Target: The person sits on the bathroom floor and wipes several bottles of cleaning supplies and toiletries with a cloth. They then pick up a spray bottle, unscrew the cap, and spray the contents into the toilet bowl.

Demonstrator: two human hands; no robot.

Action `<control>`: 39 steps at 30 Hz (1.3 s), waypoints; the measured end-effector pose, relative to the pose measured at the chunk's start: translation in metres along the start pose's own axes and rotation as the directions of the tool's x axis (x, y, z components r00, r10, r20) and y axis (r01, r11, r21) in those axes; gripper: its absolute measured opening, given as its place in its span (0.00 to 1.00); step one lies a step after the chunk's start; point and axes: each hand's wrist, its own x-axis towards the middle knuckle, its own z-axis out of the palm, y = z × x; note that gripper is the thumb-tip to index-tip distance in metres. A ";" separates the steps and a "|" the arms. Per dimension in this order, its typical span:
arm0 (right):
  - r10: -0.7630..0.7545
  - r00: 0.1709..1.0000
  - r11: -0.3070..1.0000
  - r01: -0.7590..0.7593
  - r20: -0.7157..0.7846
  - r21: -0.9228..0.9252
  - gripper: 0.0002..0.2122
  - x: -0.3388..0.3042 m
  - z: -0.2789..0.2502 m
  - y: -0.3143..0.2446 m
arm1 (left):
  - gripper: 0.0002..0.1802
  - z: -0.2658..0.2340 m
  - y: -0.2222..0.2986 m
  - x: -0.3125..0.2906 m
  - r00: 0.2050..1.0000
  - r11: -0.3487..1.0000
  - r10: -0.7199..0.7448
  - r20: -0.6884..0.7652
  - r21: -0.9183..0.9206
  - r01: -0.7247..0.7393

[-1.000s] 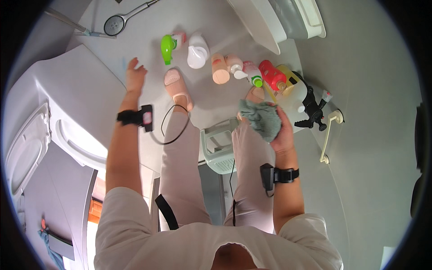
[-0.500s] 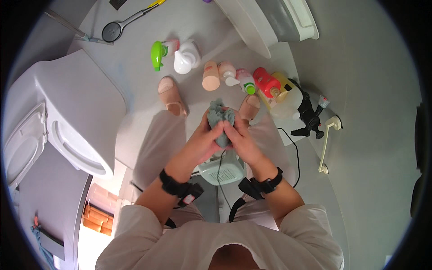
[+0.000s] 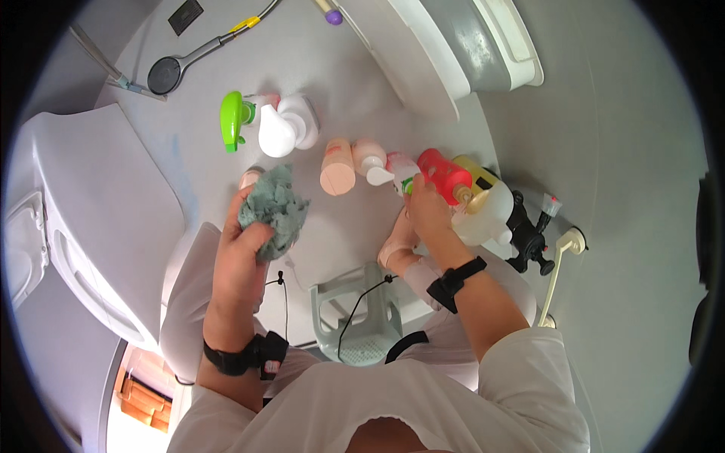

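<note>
Bathroom — shower head (image 3: 165,76), apparently a toilet seat (image 3: 24,243).

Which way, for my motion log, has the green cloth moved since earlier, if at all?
Yes, leftward: against the stool, the cloth has gone from upper right to upper left, into the left hand.

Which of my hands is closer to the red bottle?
Right. Your right hand is beside the red bottle; your left hand, holding the grey-green cloth, is much farther left.
</note>
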 end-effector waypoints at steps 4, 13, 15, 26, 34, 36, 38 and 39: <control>-0.093 0.995 0.992 0.091 -0.028 -0.082 0.16 0.007 0.003 0.006 | 0.33 0.001 -0.010 -0.011 1.000 0.999 0.004 -0.001 -0.034 -0.004; -0.226 0.908 0.974 0.211 -0.352 -0.080 0.13 -0.046 -0.064 0.012 | 0.29 -0.017 -0.070 -0.051 0.975 0.971 0.203 -0.090 0.148 -0.189; -0.237 0.872 0.970 0.241 -0.428 -0.046 0.13 -0.080 -0.089 0.017 | 0.29 -0.017 -0.094 -0.048 0.965 0.901 0.253 -0.064 0.378 -0.211; -0.329 0.711 0.771 0.582 -0.621 0.259 0.13 -0.248 -0.217 0.006 | 0.28 -0.020 -0.153 -0.027 0.953 0.555 0.131 0.273 0.777 -0.299; -0.185 0.727 0.674 0.584 -0.662 0.452 0.10 -0.356 -0.247 -0.048 | 0.25 0.013 -0.106 -0.101 0.819 0.960 0.255 0.513 -0.031 -0.279; -0.215 0.693 0.728 0.583 -0.688 0.360 0.10 -0.369 -0.255 -0.068 | 0.24 0.024 -0.091 -0.129 0.728 0.969 0.223 0.648 -0.231 -0.091; -0.227 0.682 0.770 0.562 -0.695 0.300 0.11 -0.379 -0.261 -0.085 | 0.25 0.028 -0.084 -0.148 0.641 0.944 0.243 0.728 -0.331 0.018; -0.224 0.686 0.787 0.546 -0.692 0.286 0.11 -0.382 -0.263 -0.092 | 0.26 0.029 -0.085 -0.155 0.625 0.939 0.260 0.737 -0.343 0.014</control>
